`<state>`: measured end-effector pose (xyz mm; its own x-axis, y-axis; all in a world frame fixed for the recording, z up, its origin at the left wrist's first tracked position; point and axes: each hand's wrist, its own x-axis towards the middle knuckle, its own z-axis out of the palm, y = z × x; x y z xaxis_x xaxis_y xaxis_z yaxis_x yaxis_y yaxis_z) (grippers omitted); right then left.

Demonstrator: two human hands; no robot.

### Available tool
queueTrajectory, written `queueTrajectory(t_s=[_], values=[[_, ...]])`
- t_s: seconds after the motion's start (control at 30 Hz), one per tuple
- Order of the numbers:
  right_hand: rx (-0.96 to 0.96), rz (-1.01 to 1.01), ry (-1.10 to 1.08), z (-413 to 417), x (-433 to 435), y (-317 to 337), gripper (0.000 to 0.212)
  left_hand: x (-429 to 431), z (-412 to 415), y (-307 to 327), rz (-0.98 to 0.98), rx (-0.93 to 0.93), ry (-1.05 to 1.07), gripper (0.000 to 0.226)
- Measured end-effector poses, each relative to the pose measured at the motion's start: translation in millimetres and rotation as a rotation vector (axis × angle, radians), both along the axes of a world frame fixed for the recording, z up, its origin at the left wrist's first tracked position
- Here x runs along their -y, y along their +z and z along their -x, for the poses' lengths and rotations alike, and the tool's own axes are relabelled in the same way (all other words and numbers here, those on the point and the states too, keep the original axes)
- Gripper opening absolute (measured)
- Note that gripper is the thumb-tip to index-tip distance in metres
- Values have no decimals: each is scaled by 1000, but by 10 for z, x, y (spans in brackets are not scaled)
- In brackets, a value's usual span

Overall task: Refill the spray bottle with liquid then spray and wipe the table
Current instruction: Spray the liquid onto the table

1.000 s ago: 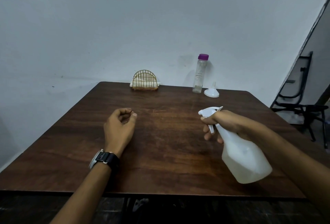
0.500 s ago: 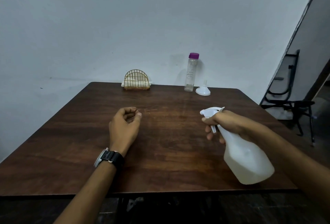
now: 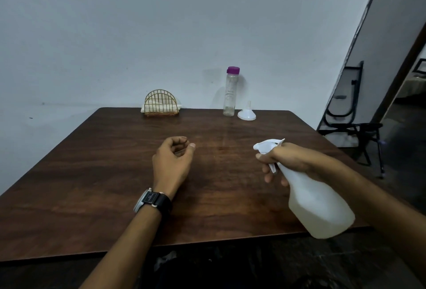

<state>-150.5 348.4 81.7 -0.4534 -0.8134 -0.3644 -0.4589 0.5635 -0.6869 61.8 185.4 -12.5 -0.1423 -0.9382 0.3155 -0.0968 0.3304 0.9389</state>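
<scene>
Right hand [image 3: 292, 159] grips translucent white spray bottle [image 3: 320, 208] by neck; left hand [image 3: 171, 162] loosely curled, seemingly empty, on wood-grain table [image 3: 92, 185].

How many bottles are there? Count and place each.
2. The spray bottle is gripped in the right hand, tilted; the clear purple-capped bottle stands at the far edge of the table beside the funnel. No others appear hidden.

You worked in what looked like a plain dining room at home: a dark wooden table [image 3: 103, 173] stood against a bare white wall [image 3: 161, 23], a gold wire napkin holder [image 3: 161, 104] and a purple-capped bottle [image 3: 230, 95] at its far edge, a black folding chair [image 3: 350, 126] beside a dim doorway [image 3: 412, 108] on your right.
</scene>
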Motion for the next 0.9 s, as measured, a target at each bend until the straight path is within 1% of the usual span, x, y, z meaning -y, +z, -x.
queueTrajectory(t_s=[0.2, 0.27, 0.33, 0.43, 0.47, 0.53, 0.6, 0.63, 0.73, 0.77, 0.83, 0.9], values=[[3, -103, -20, 53, -166, -19, 44, -56, 21, 39, 9, -2, -16, 22], [54, -133, -27, 75, -233, -61, 40, -82, 36, 51, 5, -4, -15, 25], [56, -126, -1, 98, -271, -106, 30, -97, 49, 59, -1, -7, -11, 26], [27, -5, 26, 73, -265, -121, 16, -106, 51, 65, -2, -6, -19, 26], [28, 13, 30, 57, -257, -106, 14, -107, 44, 63, 2, -6, -24, 26], [42, 46, 17, 61, -225, -71, 17, -102, 13, 61, 8, -14, -32, 25], [64, 119, -10, 103, -163, -22, 28, -65, -41, 55, 9, -25, -30, 24], [70, 182, -38, 117, -130, 15, 30, -39, -74, 53, 7, -26, -27, 23], [91, 433, -141, 92, -48, 184, 21, 43, -181, 49, 2, -27, -11, 23], [82, 482, -177, 91, -13, 219, 23, 69, -215, 51, -1, -34, -8, 23], [50, 589, -247, 78, 75, 247, 35, 115, -271, 57, -2, -44, -1, 22], [3, 739, -289, 30, 198, 222, 37, 168, -315, 57, 12, -29, 23, 18]])
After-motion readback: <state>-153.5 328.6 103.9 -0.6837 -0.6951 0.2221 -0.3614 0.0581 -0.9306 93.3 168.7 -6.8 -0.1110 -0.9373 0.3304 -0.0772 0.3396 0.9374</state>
